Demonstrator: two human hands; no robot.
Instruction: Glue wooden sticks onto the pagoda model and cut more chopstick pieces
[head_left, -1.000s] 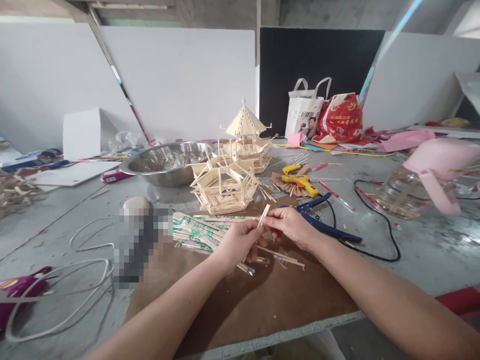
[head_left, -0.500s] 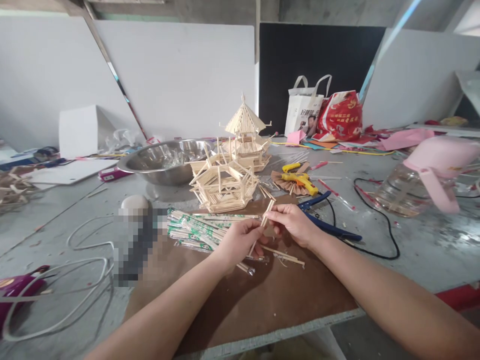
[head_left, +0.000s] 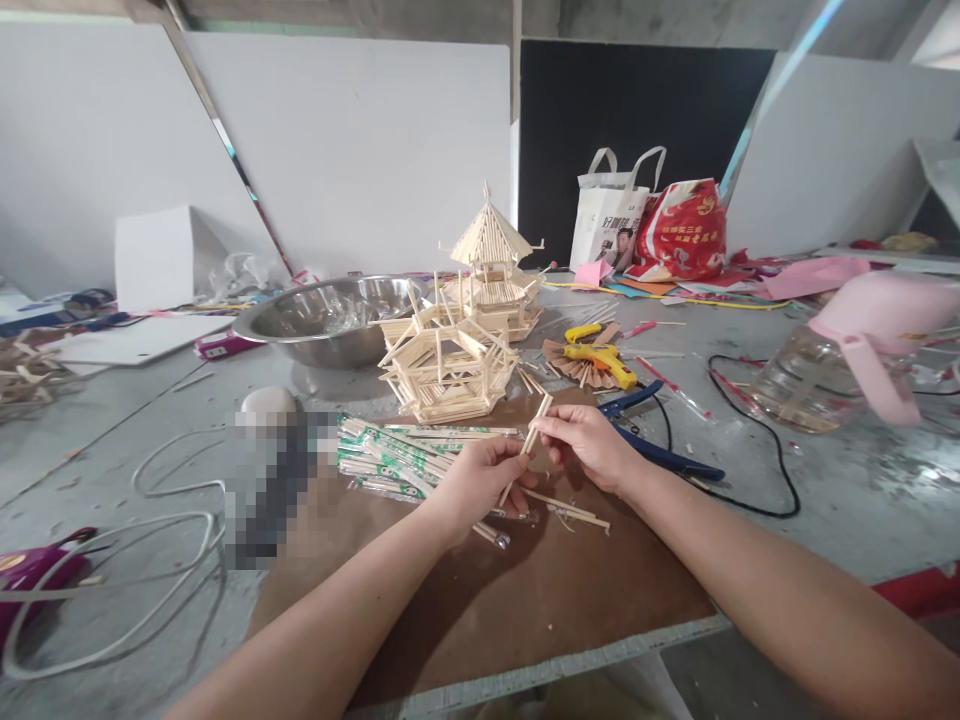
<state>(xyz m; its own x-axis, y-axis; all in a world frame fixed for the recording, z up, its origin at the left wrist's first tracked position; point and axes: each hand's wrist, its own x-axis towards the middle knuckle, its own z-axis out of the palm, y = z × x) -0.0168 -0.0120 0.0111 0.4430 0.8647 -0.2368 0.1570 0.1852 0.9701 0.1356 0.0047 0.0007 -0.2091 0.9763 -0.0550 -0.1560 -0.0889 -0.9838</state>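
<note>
My left hand (head_left: 484, 478) is closed around a pair of wooden chopsticks (head_left: 538, 418), which slant up and away from me. Closed in a pinch, my right hand (head_left: 583, 440) grips the same pair near its upper end. Just left of my hands lie several chopsticks in green-printed clear wrappers (head_left: 405, 455). Loose chopsticks (head_left: 574, 512) rest on the brown board (head_left: 555, 610) below my right hand. Beyond my hands stands an unroofed stick frame (head_left: 450, 370), and behind it a pavilion model (head_left: 491, 240) with a pointed roof.
A steel basin (head_left: 315, 345) sits behind left. Right of the models are a yellow glue gun (head_left: 600, 360) and a blue-handled tool (head_left: 667, 455). A pink-lidded jug (head_left: 806, 380) stands at right, near a black cable (head_left: 791, 490). A white cable (head_left: 127, 655) loops at left.
The view has shifted very slightly. Both hands keep nearly the same hold on the chopsticks, with my right fingers a touch further right.
</note>
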